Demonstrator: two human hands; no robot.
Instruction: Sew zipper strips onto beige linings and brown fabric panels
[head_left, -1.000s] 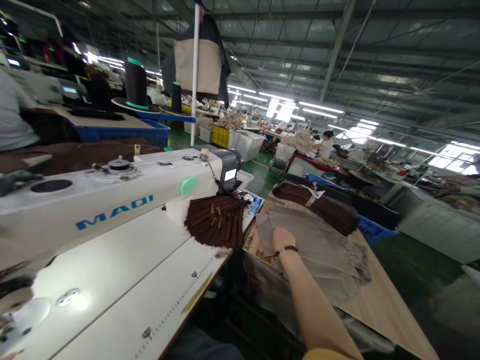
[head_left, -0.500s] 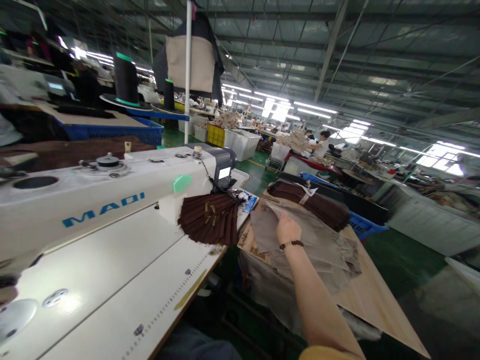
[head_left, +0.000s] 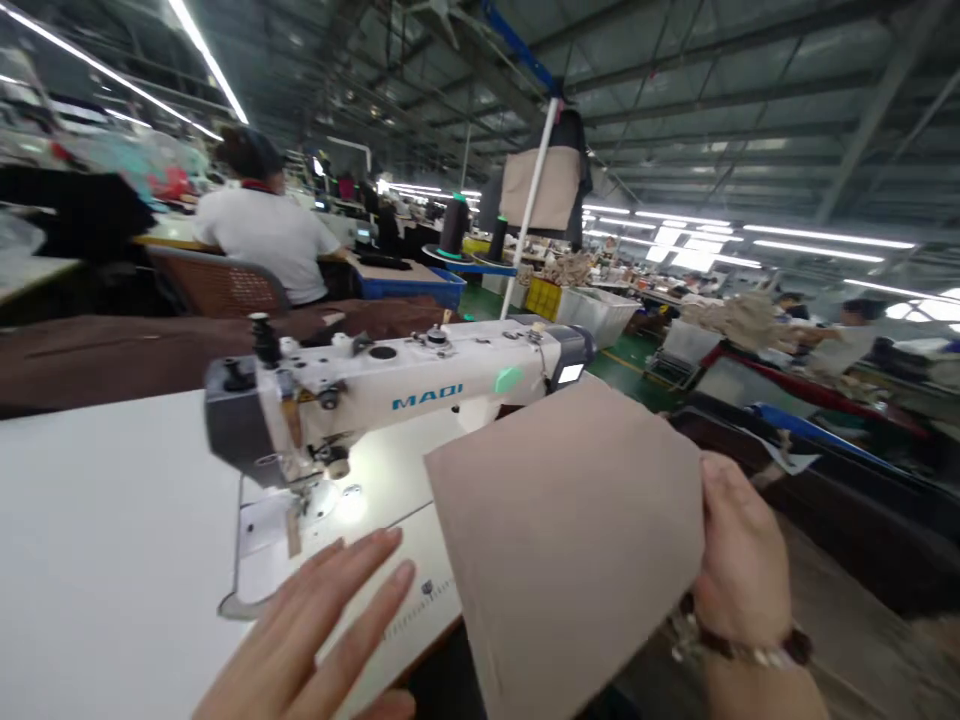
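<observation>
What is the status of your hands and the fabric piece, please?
Right hand holds fabric piece by its edge, raised. Left hand open, nothing held. Fabric piece hides part of white table.

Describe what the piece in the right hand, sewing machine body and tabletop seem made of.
Beige piece in the right hand: probably cloth, matte, its edge curving softly.
Sewing machine body: likely painted metal, smooth white with rigid contours; plastic possible.
Tabletop: perhaps laminate, glossy white with lamp glare.
</observation>
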